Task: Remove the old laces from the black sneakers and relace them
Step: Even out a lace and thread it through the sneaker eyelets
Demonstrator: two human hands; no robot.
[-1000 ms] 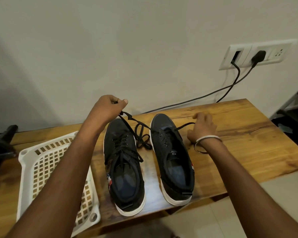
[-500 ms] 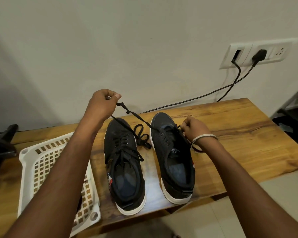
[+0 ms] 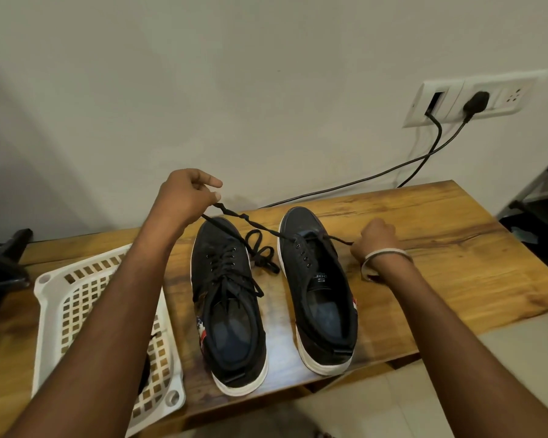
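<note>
At lower left, basket (image 3: 76,298) on worktop (image 3: 440,245). Centre: left shoe (image 3: 227,295) laced. Left hand (image 3: 184,197) pinches lace (image 3: 260,227) end, raised; right hand (image 3: 375,240) grasps the other end beside right shoe (image 3: 317,279). Likely evening lace through the front eyelets.

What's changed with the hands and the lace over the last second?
The right hand, flat on the table a second ago, came to the right sneaker and took the lace end in its grip, pulling it out to the right. The left hand kept its pinch and rose slightly. Both sneakers, the left one laced, and the basket stayed put.
</note>
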